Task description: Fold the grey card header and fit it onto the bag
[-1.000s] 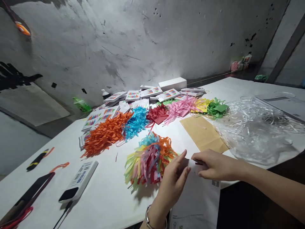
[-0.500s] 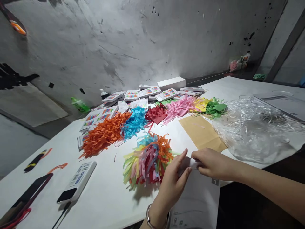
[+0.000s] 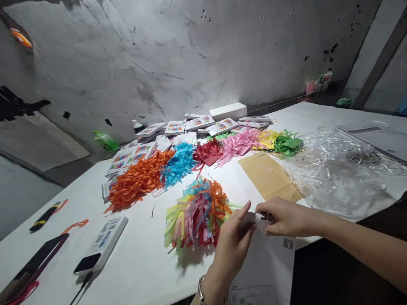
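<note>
My left hand (image 3: 234, 240), with a metal bracelet at the wrist, is closed around a small white piece (image 3: 249, 219) that looks like paper or thin card. My right hand (image 3: 281, 216) pinches the other end of this piece, its fingers curled. Most of the piece is hidden by my fingers. Just left of my left hand lies a bundle of multicoloured paper tassels (image 3: 199, 216). Whether it is joined to the white piece I cannot tell. Beneath both hands, a white printed sheet (image 3: 263, 271) with a grey number tag extends past the table's front edge.
Orange tassels (image 3: 136, 182), blue tassels (image 3: 179, 163), and red, pink, yellow and green ones form a row. Behind them are printed packs (image 3: 199, 123) and a white box (image 3: 228, 111). A tan envelope (image 3: 270, 176), clear plastic (image 3: 333, 178), a white device (image 3: 101, 243) and a phone (image 3: 34, 269) surround the work.
My right fingers have shifted slightly along the white piece, and a gap now shows between them. My left hand keeps its hold. The tassels lie nearly as before.
</note>
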Demonstrator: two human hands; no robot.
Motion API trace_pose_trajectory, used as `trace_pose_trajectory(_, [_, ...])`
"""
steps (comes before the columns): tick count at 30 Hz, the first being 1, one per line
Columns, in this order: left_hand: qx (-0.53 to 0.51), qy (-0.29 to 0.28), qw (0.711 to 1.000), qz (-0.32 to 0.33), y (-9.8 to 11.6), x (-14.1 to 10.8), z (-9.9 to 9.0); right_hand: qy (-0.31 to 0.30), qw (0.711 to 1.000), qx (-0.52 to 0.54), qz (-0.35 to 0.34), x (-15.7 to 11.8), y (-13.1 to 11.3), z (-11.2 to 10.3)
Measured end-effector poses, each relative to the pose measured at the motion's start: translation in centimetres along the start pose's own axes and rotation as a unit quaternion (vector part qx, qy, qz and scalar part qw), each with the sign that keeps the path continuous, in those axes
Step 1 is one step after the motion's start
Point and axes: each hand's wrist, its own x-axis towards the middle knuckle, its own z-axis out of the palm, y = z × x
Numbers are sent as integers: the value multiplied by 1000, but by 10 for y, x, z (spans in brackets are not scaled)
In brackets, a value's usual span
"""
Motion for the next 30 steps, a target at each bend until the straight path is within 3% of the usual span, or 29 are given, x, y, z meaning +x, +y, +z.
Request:
trace_pose_trajectory(11, [26,-20,999,3,1,2,0,48,998,-47,1,-9,5,5])
trace_pose_trajectory(23, [10,-33,999,-5,2,1,-3,55,991,-118,9,-7,-2,10])
trace_pose_trajectory(30, [2,-23,1000,-1,1,1,0,38,994,-103,1,0,1,9])
